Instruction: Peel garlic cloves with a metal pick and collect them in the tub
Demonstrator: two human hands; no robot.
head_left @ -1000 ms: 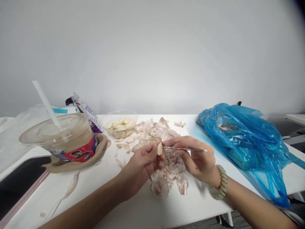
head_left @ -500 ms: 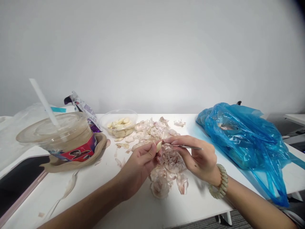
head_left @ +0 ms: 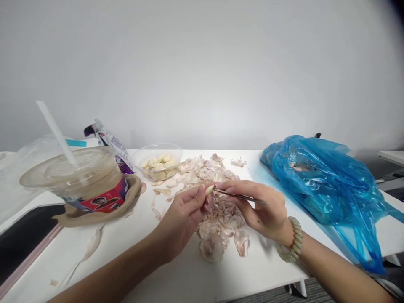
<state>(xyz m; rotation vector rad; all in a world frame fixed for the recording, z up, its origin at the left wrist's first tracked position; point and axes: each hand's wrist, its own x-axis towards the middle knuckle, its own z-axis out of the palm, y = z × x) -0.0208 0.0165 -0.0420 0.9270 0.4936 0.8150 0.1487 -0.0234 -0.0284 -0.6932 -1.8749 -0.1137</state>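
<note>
Between its thumb and fingers my left hand (head_left: 186,212) pinches a pale garlic clove (head_left: 209,190). My right hand (head_left: 261,206) is closed on slim metal tweezers (head_left: 241,196), whose tip touches the right end of the clove. Both hands are above a heap of papery garlic skins (head_left: 221,221) on the white table. Behind my left hand, a clear plastic bowl (head_left: 175,153) holds several peeled cloves (head_left: 158,164).
A large drink cup (head_left: 91,183) with a straw stands at the left in a cardboard holder (head_left: 134,191), near a dark tablet (head_left: 28,235) and a purple-white packet (head_left: 116,145). A blue plastic bag (head_left: 328,189) lies at the right.
The tweezers have tilted, their rear end now lower. The clove has turned slightly and shifted a little up and left in my left fingers.
</note>
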